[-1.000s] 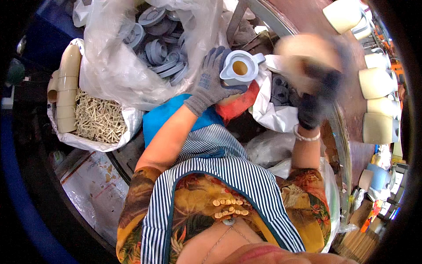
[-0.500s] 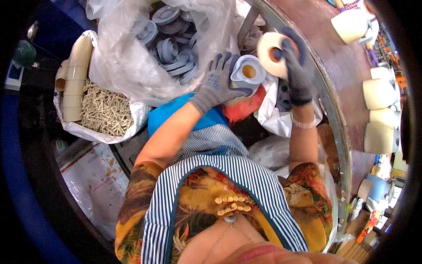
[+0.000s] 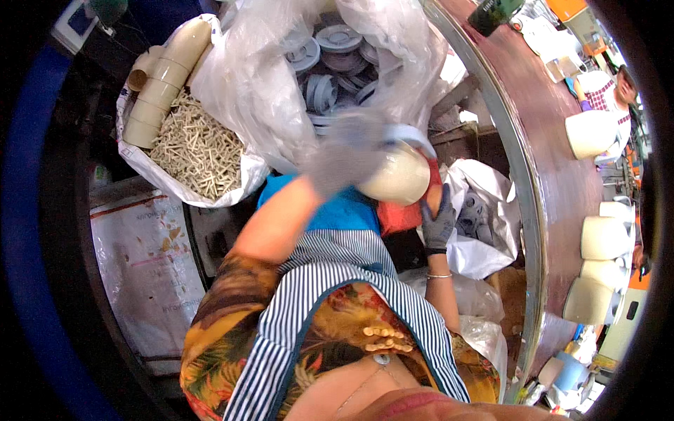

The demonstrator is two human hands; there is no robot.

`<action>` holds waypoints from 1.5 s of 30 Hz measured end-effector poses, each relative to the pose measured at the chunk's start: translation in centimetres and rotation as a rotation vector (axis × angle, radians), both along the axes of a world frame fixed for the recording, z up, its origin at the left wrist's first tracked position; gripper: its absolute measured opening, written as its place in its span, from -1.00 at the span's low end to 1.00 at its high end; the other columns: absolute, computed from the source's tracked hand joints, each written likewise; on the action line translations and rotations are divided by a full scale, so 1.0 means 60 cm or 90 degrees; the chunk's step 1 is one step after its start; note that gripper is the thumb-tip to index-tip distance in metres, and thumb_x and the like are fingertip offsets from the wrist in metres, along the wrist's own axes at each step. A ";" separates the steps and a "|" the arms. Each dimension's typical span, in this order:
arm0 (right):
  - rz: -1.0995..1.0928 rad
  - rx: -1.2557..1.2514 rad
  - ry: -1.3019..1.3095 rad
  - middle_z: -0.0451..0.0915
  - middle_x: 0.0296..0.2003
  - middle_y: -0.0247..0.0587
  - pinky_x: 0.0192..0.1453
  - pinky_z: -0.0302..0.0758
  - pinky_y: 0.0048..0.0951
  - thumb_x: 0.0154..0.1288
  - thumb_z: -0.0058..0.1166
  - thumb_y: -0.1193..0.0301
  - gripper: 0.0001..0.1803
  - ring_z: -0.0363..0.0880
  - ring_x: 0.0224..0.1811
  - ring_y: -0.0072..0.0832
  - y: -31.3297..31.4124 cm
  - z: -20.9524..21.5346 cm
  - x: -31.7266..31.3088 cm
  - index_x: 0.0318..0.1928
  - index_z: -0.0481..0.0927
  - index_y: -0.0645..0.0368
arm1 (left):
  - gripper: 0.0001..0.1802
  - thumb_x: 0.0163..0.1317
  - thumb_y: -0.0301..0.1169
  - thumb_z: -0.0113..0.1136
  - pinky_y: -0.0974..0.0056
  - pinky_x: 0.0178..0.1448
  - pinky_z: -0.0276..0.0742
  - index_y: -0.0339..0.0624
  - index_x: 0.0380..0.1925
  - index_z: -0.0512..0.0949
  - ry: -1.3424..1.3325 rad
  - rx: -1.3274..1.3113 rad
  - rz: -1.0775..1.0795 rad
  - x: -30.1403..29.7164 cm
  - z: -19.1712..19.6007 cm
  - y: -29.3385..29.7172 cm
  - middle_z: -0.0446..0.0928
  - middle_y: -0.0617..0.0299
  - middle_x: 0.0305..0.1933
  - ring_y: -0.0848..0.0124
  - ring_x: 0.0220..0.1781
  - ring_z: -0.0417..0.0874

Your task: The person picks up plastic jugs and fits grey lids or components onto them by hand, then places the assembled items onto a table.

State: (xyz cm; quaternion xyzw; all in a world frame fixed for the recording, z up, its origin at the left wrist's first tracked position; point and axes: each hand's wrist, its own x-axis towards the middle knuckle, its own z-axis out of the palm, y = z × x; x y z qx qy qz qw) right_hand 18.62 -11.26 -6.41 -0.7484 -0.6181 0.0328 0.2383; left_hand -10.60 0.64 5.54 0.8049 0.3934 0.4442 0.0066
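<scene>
A cream rounded vessel (image 3: 395, 177) with a grey-blue rim piece (image 3: 413, 137) at its top sits over my lap, tilted. My left hand (image 3: 344, 154), in a grey glove, is at the vessel's left side and smeared by motion; its grip cannot be made out. Just right of the vessel's lower side, my right hand (image 3: 439, 223), gloved with some fingertips bare, has its fingers stretched upward and apart. A red cloth-like thing (image 3: 399, 219) lies beneath the vessel, beside a blue cloth (image 3: 316, 207) on my lap.
Ahead, a clear plastic bag (image 3: 246, 84) holds several grey round parts (image 3: 338, 38). A left-hand sack (image 3: 126, 160) contains cream pegs (image 3: 196, 151) and cream cylinders (image 3: 156, 91). At right are a white bag (image 3: 488, 256) of grey parts and a metal-edged table (image 3: 523, 91) with cream vessels (image 3: 604, 237).
My right hand has moved down and nearer, away from the cream round piece it held. My left hand, earlier on the grey spouted piece, is now blurred beside the rimmed cream vessel. The view has shifted.
</scene>
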 end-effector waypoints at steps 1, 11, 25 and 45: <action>0.042 0.060 -0.116 0.54 0.08 -0.03 0.05 0.46 -0.07 0.17 0.17 -0.03 -0.23 0.53 -0.04 0.00 0.007 -0.016 -0.008 0.33 0.35 0.02 | -0.49 0.08 -0.22 0.30 0.03 0.07 0.49 -0.28 -0.01 0.49 -0.038 -0.063 0.060 -0.076 0.026 -0.024 0.57 -0.12 -0.11 -0.02 -0.07 0.61; 0.501 0.066 -0.296 0.53 0.02 -0.07 0.09 0.43 -0.09 0.24 0.02 0.29 -0.67 0.46 0.09 -0.09 0.373 0.116 -0.301 0.02 0.59 -0.06 | -0.64 0.40 -0.23 0.08 0.21 0.12 0.49 -0.28 0.02 0.47 -0.800 -0.350 0.315 -0.477 -0.096 -0.269 0.55 0.15 -0.06 0.35 -0.01 0.56; 0.514 0.051 -0.287 0.31 0.30 0.06 0.34 0.30 -0.06 -0.04 0.19 0.37 -0.53 0.29 0.31 0.00 0.356 0.113 -0.222 -0.03 0.55 0.16 | -0.43 0.39 -0.38 0.04 0.29 -0.01 0.50 -0.24 0.36 0.22 -0.838 -0.401 0.202 -0.398 -0.060 -0.211 0.57 0.10 -0.11 0.39 -0.15 0.57; 0.245 -0.062 0.135 0.52 0.06 -0.02 0.13 0.45 -0.24 0.16 0.18 0.24 -0.46 0.50 0.08 -0.17 0.085 0.105 -0.043 0.18 0.51 0.07 | -0.64 0.46 -0.33 -0.08 0.33 0.02 0.49 -0.32 0.12 0.42 -0.715 -0.499 0.117 -0.228 -0.028 -0.236 0.58 0.13 -0.08 0.42 -0.10 0.59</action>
